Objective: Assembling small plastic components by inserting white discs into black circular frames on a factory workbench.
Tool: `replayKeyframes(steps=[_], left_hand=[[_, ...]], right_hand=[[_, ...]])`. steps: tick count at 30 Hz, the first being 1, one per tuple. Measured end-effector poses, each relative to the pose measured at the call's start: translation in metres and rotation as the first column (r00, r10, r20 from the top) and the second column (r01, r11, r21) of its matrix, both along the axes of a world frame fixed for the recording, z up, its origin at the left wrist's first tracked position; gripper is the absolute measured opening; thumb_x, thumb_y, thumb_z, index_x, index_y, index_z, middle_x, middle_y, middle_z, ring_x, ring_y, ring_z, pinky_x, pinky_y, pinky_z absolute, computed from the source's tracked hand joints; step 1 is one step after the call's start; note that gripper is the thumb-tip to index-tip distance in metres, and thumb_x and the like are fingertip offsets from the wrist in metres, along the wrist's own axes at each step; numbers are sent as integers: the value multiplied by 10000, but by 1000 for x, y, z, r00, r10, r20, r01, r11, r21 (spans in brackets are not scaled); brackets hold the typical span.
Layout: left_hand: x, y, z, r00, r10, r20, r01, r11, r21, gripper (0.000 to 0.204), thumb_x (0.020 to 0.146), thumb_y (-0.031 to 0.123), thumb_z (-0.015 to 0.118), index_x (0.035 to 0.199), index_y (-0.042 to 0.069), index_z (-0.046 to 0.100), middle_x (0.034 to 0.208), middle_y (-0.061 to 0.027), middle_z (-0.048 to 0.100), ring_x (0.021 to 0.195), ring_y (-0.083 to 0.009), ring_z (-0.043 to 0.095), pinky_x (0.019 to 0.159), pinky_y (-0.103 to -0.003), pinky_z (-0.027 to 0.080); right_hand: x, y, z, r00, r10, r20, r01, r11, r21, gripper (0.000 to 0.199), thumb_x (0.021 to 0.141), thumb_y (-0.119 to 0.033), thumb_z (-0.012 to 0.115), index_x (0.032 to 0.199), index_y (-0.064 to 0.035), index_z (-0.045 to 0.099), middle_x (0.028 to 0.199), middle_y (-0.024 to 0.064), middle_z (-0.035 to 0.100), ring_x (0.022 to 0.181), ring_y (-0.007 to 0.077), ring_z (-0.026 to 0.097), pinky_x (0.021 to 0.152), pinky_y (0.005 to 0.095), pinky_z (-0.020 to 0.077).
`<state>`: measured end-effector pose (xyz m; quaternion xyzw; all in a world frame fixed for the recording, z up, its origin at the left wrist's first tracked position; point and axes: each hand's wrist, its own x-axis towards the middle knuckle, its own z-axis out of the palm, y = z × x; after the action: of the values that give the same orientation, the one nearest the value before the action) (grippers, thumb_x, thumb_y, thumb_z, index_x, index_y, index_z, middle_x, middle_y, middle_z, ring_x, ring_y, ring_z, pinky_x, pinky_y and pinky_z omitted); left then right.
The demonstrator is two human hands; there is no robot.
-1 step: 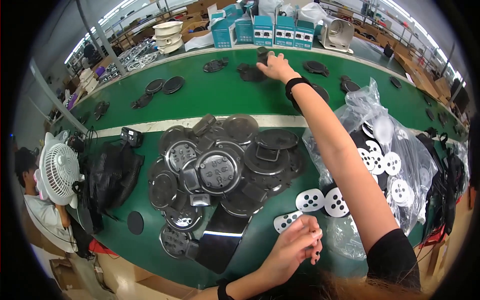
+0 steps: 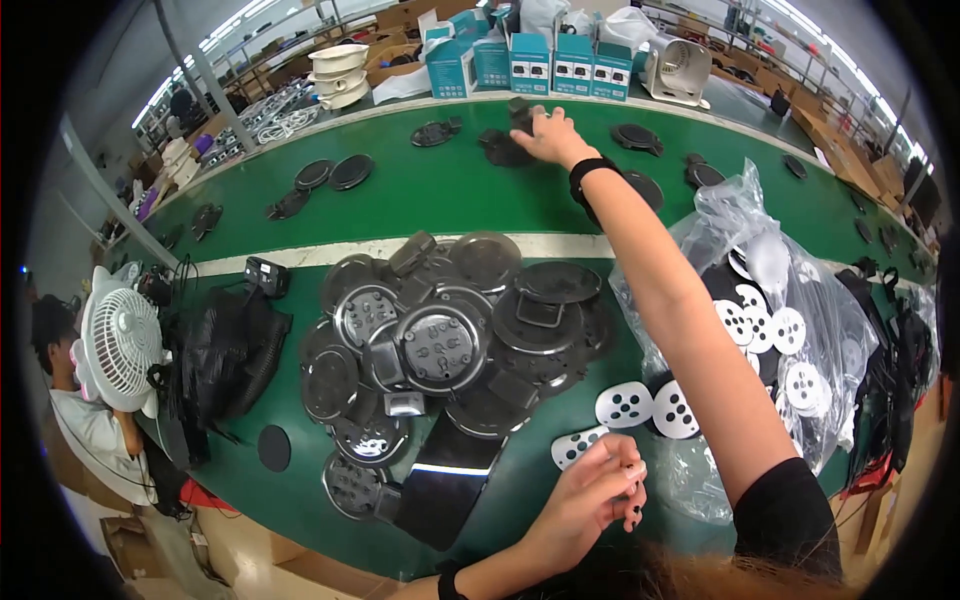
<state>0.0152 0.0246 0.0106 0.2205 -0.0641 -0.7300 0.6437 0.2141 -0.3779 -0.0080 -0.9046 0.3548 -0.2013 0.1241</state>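
My right hand (image 2: pixel 553 138) reaches far across the green surface, thumb and fingers around the edge of a dark part with a square block (image 2: pixel 520 114). A flat dark round part (image 2: pixel 506 148) lies beside it. Low in the view, my left hand (image 2: pixel 598 488) is curled with thumb and fingertips together; dark spots show there, but I cannot make out what it holds. White plates with holes (image 2: pixel 625 405) lie just beyond it. A heap of dark round bases (image 2: pixel 438 345) stands left of it, against a glossy black panel (image 2: pixel 445 490).
Clear plastic bags (image 2: pixel 745 210) with several white plates lie under and beside my right forearm. On the left are a white fan (image 2: pixel 122 330), a black bag (image 2: pixel 225 350) and a black disc (image 2: pixel 274 447). Blue boxes (image 2: pixel 530 62) line the far edge. A person (image 2: pixel 90 430) sits at left.
The whole view has shifted very slightly. Both hands keep the same pose and place.
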Motion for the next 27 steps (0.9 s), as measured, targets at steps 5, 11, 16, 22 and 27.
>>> replayKeyframes(steps=[5, 11, 16, 22, 27], left_hand=[[8, 2, 0, 994, 75, 80, -77, 997, 23, 146, 870, 154, 531, 951, 89, 427, 801, 2, 438, 697, -96, 484, 605, -240, 408], [5, -3, 5, 991, 46, 123, -45, 999, -14, 135, 873, 150, 526, 941, 92, 425, 798, -2, 443, 693, -93, 477, 608, -244, 406], [2, 1, 5, 989, 69, 127, -72, 997, 13, 129, 871, 150, 521, 937, 101, 421, 770, -3, 410, 672, -109, 458, 592, -263, 391], [-1, 5, 1, 987, 137, 82, -134, 990, -32, 122, 875, 151, 535, 936, 94, 445, 769, 3, 423, 684, -101, 473, 584, -250, 403], [3, -8, 2, 909, 353, 222, -370, 928, 37, 201, 851, 178, 530, 1013, 120, 424, 785, -13, 424, 619, -106, 436, 560, -269, 377]], right_hand=[[11, 34, -19, 977, 71, -200, -74, 997, -9, 860, 698, -676, 576, 1348, -151, 369, 1332, 264, 329, 1202, 428, 387, 933, 559, 361], [8, 6, -28, 929, 109, -353, -213, 938, -272, 545, 878, -388, 457, 1274, -17, 412, 1150, 308, 499, 1039, 436, 525, 857, 441, 470], [-18, 20, 12, 972, 125, -200, -136, 990, -46, 379, 853, -182, 390, 1134, 66, 448, 1022, 304, 584, 949, 427, 584, 828, 467, 473], [-69, 40, 63, 805, 526, 275, -593, 694, 408, 430, 906, -283, 495, 1053, 107, 389, 885, 180, 574, 718, 245, 668, 638, 280, 554], [-135, 112, 117, 773, 518, 367, -579, 338, 742, 369, 894, -235, 534, 1055, 80, 425, 875, 174, 600, 723, 246, 673, 644, 261, 570]])
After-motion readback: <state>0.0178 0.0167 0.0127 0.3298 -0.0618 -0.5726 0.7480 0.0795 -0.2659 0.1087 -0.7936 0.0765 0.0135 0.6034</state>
